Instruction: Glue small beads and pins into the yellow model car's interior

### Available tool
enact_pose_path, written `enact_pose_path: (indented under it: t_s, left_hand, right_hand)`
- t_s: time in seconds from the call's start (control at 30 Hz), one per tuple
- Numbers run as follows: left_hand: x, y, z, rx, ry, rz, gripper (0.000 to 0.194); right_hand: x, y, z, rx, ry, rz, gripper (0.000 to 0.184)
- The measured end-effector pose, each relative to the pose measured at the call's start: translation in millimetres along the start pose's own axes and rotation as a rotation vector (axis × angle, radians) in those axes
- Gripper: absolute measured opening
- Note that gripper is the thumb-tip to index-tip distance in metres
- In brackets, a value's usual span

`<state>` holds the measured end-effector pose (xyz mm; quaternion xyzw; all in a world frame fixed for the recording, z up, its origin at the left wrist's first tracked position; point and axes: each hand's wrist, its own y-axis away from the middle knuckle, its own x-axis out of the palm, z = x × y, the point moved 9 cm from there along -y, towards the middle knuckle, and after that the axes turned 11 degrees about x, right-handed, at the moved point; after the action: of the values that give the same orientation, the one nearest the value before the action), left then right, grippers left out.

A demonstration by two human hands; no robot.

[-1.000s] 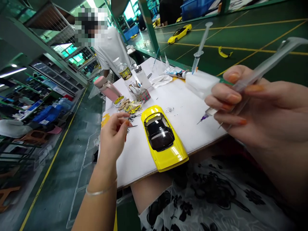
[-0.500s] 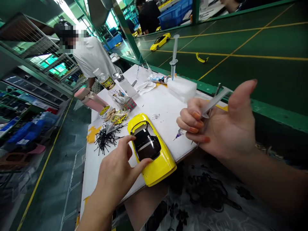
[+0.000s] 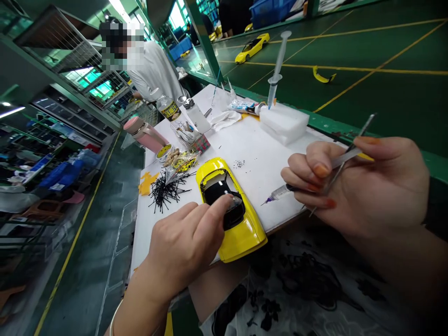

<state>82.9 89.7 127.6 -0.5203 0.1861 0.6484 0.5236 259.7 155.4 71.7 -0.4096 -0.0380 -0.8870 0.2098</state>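
A yellow model car body [image 3: 243, 240] with a dark glossy cabin [image 3: 215, 191] lies on the white tabletop near its front edge. My left hand [image 3: 191, 238] is over its left side, fingers curled and the index fingertip at a shiny window part [image 3: 235, 204] in the cabin. The thumb is hidden, so what it pinches, if anything, does not show. My right hand [image 3: 364, 186], raised right of the car, is closed around a syringe [image 3: 280, 192] with a purple needle tip pointing left. A thin metal tool, like tweezers [image 3: 366, 126], crosses the syringe in the same hand.
Left of the car lie black thin sticks [image 3: 164, 191] and a bag of small parts [image 3: 184, 163]. Behind stand a pink flask [image 3: 145, 134], bottles [image 3: 196, 114] and a white foam block [image 3: 283, 126] holding another syringe [image 3: 278, 70]. A green conveyor [image 3: 378, 93] runs behind; a person [image 3: 156, 65] stands back left.
My left hand has shifted from spanning the cabin with thumb and index finger to curling, index fingertip inside the cabin. My right thumb has come down onto the syringe and metal tool. The view has shifted.
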Motion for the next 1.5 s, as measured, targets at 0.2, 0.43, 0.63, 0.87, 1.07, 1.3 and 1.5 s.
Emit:
enact_pose_path:
  t_s: [0.2, 0.43, 0.63, 0.87, 1.07, 1.3, 1.5]
  left_hand:
    - [10.2, 4, 12, -0.059, 0.039, 0.138, 0.077]
    - [17.5, 1, 5, -0.022, 0.046, 0.165, 0.074]
    - [18.0, 17, 30, -0.199, 0.412, 0.014, 0.068]
    - [74.2, 60, 112, -0.819, 1.234, -0.546, 0.074]
    - [108.4, 75, 110, -0.958, 1.376, -0.623, 0.102]
    - [95.4, 85, 113, -0.996, 1.279, -0.750, 0.093]
    - [82.0, 92, 118, -0.995, 1.176, -0.859, 0.035]
  right_hand:
    - [8, 0, 2, 0.007, 0.023, -0.027, 0.035]
    - [23, 3, -3, 0.049, 0.154, 0.018, 0.033]
    - [32, 11, -13, 0.004, 0.249, -0.004, 0.051]
    - [58, 4, -38, 0.035, 0.256, -0.018, 0.040]
    - [69, -2, -58, 0.064, 0.237, -0.019, 0.030]
    - [64, -1, -60, 0.039, 0.274, -0.098, 0.027]
    - [61, -2, -59, 0.009, 0.302, -0.108, 0.028]
